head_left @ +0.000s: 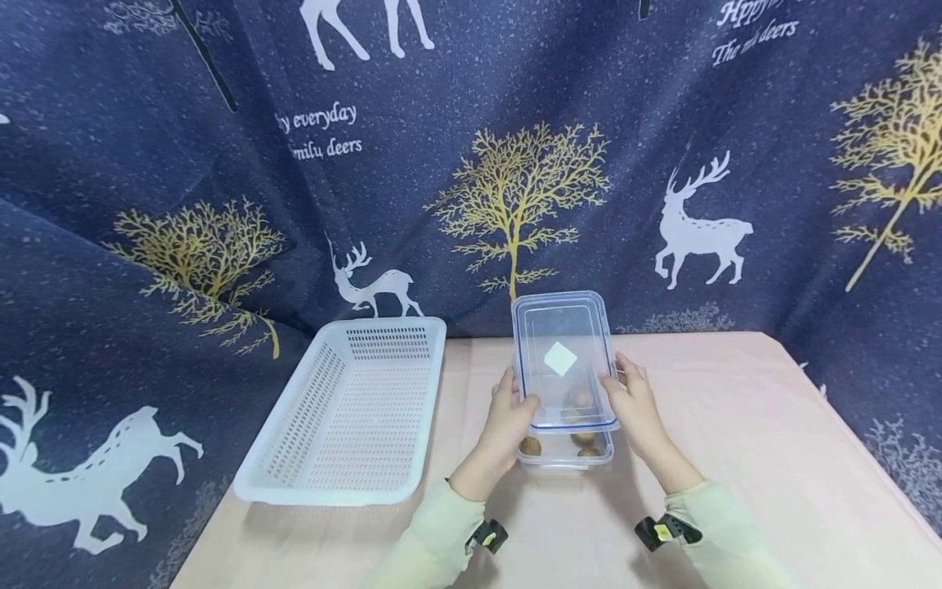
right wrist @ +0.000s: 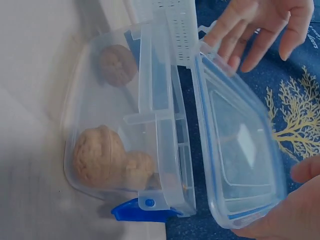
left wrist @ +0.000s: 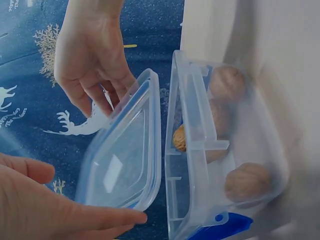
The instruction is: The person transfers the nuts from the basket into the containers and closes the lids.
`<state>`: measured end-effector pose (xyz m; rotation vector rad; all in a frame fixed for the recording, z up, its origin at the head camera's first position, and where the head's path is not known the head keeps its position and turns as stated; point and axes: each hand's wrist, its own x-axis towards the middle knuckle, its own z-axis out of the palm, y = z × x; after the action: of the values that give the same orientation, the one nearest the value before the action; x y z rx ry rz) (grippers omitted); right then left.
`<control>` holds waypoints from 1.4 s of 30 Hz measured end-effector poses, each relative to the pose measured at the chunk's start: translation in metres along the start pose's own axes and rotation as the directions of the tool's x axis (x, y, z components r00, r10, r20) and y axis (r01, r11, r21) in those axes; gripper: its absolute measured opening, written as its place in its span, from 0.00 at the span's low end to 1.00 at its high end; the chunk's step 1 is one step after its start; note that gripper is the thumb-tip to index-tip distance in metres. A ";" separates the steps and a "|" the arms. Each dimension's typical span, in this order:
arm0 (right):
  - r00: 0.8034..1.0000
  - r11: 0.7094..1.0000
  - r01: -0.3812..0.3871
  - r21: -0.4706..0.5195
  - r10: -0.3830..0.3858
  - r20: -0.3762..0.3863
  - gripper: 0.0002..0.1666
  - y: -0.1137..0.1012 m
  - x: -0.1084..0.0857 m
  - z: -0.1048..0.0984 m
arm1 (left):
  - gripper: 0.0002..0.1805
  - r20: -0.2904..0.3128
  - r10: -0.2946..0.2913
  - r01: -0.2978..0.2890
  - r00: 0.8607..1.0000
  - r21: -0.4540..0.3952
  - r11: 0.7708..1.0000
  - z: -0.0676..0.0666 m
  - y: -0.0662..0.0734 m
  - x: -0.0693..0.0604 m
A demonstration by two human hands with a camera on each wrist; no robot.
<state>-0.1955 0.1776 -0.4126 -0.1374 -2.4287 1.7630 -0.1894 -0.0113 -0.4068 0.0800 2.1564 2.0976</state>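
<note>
A clear plastic lid (head_left: 533, 327) with a blue seal and a white diamond-shaped label is held tilted above a clear plastic box (head_left: 565, 462). My left hand (head_left: 504, 421) grips its left edge, and my right hand (head_left: 636, 409) grips the right edge, thumbs toward the top face. In both wrist views a gap separates the lid from the box rim. Several walnuts (right wrist: 100, 155) lie inside the box, including a single walnut (head_left: 530, 446) at the left. A blue latch (left wrist: 225, 227) hangs outward from the box's side.
A white perforated basket (head_left: 430, 409) stands to the left on the pink tabletop (head_left: 721, 458). Behind the table hangs a dark blue cloth (head_left: 625, 98) printed with deer and trees. Dark wrist straps (head_left: 666, 532) sit over the pale sleeves.
</note>
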 end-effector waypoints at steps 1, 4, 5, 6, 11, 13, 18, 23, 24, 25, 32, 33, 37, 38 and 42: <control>1.000 1.000 0.006 0.003 -0.006 -0.008 0.35 0.000 0.000 0.001 | 0.40 -0.020 0.019 -0.018 1.000 0.017 1.000 0.001 0.000 0.001; 0.999 0.999 0.027 0.022 -0.026 -0.025 0.35 -0.001 0.001 0.004 | 0.39 -0.071 0.069 -0.065 0.995 0.049 0.997 0.003 0.001 0.003; 0.999 0.999 0.037 0.031 -0.036 -0.031 0.35 -0.001 0.001 0.005 | 0.39 -0.084 0.081 -0.077 0.993 0.051 0.996 0.003 0.001 0.004; 0.998 0.998 0.046 0.034 -0.045 -0.036 0.35 0.000 0.002 0.005 | 0.38 -0.093 0.093 -0.088 0.991 0.052 0.995 0.004 0.001 0.005; 0.994 0.991 0.106 0.081 -0.105 -0.017 0.35 -0.001 0.003 0.006 | 0.36 -0.130 0.139 -0.127 0.982 0.097 0.987 0.004 0.002 0.008; 0.992 0.986 0.124 0.108 -0.125 0.002 0.35 -0.001 0.003 0.005 | 0.35 -0.144 0.166 -0.149 0.975 0.120 0.981 0.004 0.003 0.010; 0.989 0.981 0.134 0.141 -0.141 0.039 0.36 0.000 0.003 0.005 | 0.33 -0.165 0.200 -0.179 0.966 0.131 0.975 0.001 0.005 0.012; 0.988 0.975 0.140 0.170 -0.150 0.047 0.35 0.001 0.003 0.006 | 0.31 -0.172 0.199 -0.177 0.965 0.136 0.975 -0.001 0.004 0.013; 0.987 0.974 0.141 0.176 -0.152 0.049 0.35 0.001 0.003 0.006 | 0.31 -0.174 0.192 -0.170 0.966 0.131 0.977 -0.002 0.004 0.012; 0.986 0.971 0.145 0.188 -0.157 0.053 0.35 0.001 0.003 0.005 | 0.30 -0.174 0.187 -0.168 0.967 0.121 0.978 -0.002 0.004 0.012; 0.974 0.925 0.162 0.344 -0.205 0.091 0.35 0.000 0.004 0.006 | 0.28 -0.138 0.157 -0.157 0.978 0.010 0.988 -0.006 0.004 0.011; 0.974 0.913 0.157 0.378 -0.207 0.095 0.33 0.001 0.005 0.006 | 0.28 -0.135 0.153 -0.156 0.979 -0.008 0.988 -0.007 0.004 0.011; 0.973 0.871 0.116 0.478 -0.196 0.119 0.27 0.004 0.005 0.006 | 0.30 -0.135 0.119 -0.130 0.984 -0.076 0.989 -0.007 0.004 0.010; 0.975 0.861 0.107 0.497 -0.190 0.119 0.25 0.005 0.005 0.006 | 0.31 -0.135 0.111 -0.124 0.985 -0.089 0.988 -0.008 0.004 0.009; 0.978 0.856 0.088 0.509 -0.172 0.121 0.24 0.004 0.004 0.005 | 0.33 -0.146 0.110 -0.129 0.983 -0.130 0.983 -0.009 0.003 0.009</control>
<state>-0.2004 0.1744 -0.4180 0.2320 -1.9196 2.3431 -0.1999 -0.0194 -0.4045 0.0535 2.1205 2.3813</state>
